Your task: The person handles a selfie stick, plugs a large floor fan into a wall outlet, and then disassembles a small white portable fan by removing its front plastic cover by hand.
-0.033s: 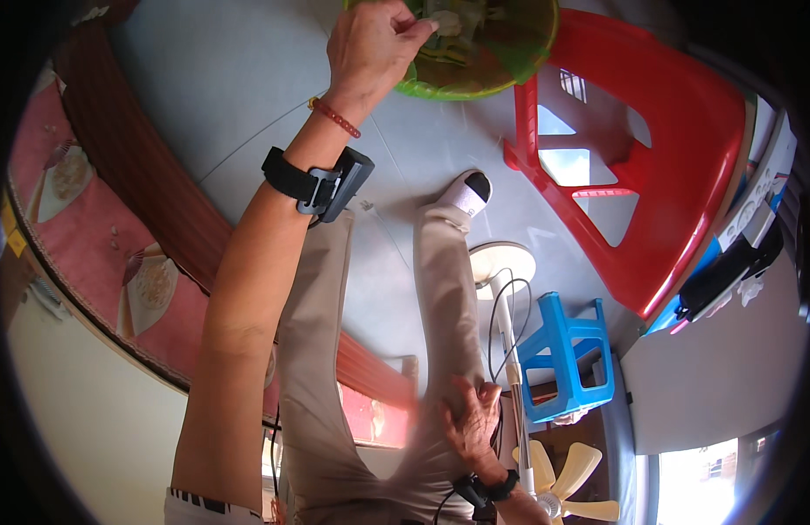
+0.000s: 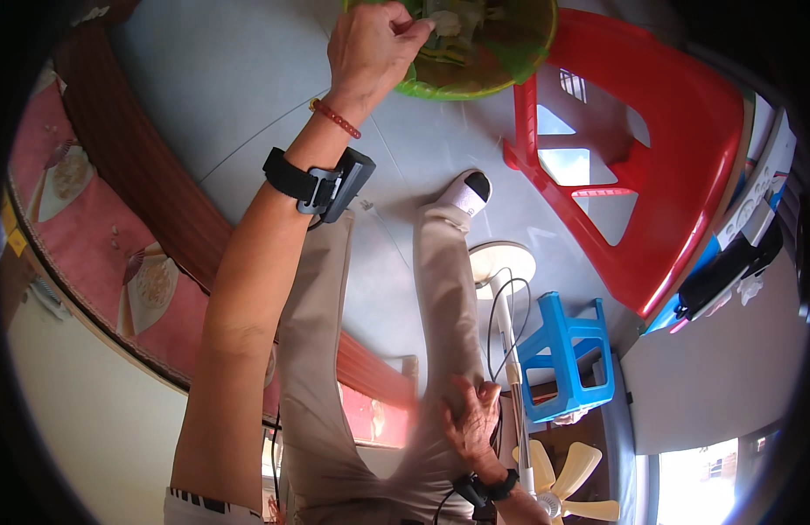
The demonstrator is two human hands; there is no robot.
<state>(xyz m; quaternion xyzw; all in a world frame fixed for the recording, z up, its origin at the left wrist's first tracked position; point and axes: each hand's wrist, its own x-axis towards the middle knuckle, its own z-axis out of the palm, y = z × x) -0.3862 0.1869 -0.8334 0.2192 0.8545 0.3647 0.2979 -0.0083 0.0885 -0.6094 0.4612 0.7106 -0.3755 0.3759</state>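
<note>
My left hand (image 2: 374, 48) is stretched far forward, its thumb and fingers pinched together at the near left rim of a green bin (image 2: 475, 89). Pale, crumpled scraps (image 2: 449, 24) show inside the bin, right by the fingertips. Whether one of them is in the pinch I cannot tell. A red bead bracelet and a black strapped device sit on that wrist and forearm. My right hand (image 2: 473, 424) rests on my right leg in beige trousers (image 2: 444, 297), fingers loosely apart with nothing visible in them.
A red plastic stool (image 2: 685, 157) stands right of the bin. Nearer are a blue stool (image 2: 558, 359) and a fan with a white round base (image 2: 506, 260), pole, cable and cream blades (image 2: 573, 471). A red-patterned wooden bench (image 2: 108, 236) curves along the left.
</note>
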